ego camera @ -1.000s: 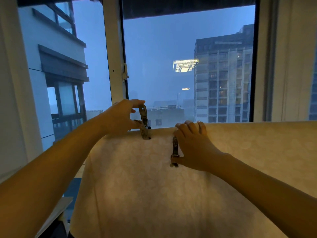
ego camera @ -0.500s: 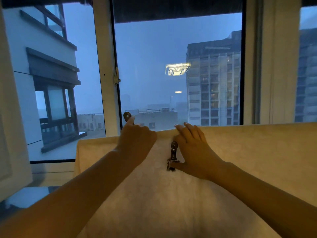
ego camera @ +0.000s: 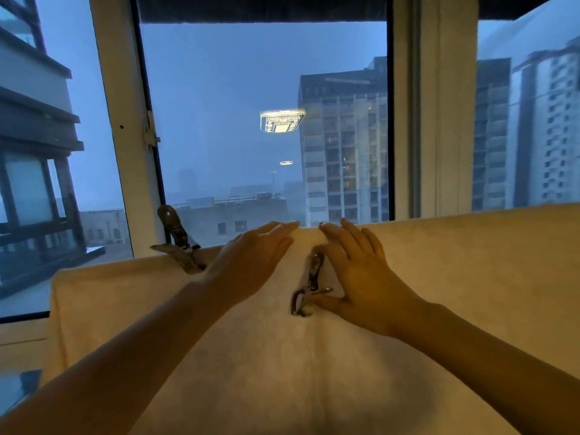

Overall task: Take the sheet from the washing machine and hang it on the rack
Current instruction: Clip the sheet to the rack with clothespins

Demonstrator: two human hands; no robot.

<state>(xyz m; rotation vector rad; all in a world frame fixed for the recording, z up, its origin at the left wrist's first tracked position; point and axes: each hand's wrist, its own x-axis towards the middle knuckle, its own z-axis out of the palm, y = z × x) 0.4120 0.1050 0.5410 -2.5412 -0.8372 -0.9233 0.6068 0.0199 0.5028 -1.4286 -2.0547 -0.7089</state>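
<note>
Sheet (ego camera: 314, 365) lies draped over the rack, which is hidden under it, and I judge that both hands press the top fold to flatten it: my left hand (ego camera: 251, 262) lies flat with straight fingers, my right hand (ego camera: 361, 274) flat too, fingers spread, thumb touching the lower end of a metal clip (ego camera: 310, 279) on the fold. A second clip (ego camera: 177, 243) stands on the fold just beside my left wrist; the window frame (ego camera: 116, 120) rises behind it.

The sheet (ego camera: 439, 293) drapes the hidden rack, a clip (ego camera: 179, 246) clamped on.
</note>
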